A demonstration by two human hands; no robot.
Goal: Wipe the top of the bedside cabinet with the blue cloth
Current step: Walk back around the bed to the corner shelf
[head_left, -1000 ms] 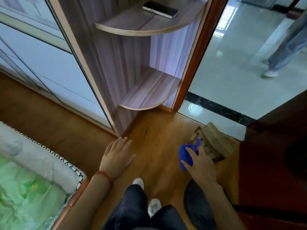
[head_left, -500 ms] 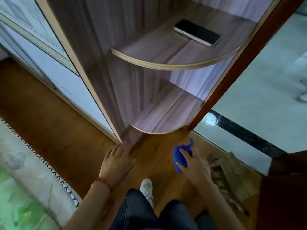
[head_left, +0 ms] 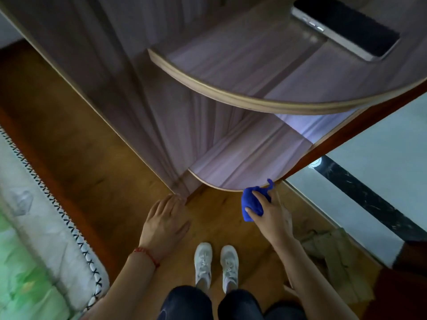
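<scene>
Wiping is not begun, I judge: right hand [head_left: 275, 218] fingers grip the blue cloth [head_left: 253, 202] at lower centre; left hand [head_left: 165, 225] fingers spread, holding nothing.

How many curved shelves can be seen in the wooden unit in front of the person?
2. The upper shelf is near the top of the picture and carries a phone. The lower shelf is near the floor, just above the blue cloth. Higher shelves may be out of view.

The right hand [head_left: 271, 213] grips a bunched blue cloth [head_left: 253, 202] just below the lower curved shelf [head_left: 242, 167]. The left hand [head_left: 165, 224] hangs flat and empty. A phone [head_left: 345, 27] lies on the upper shelf [head_left: 231, 63].
</scene>
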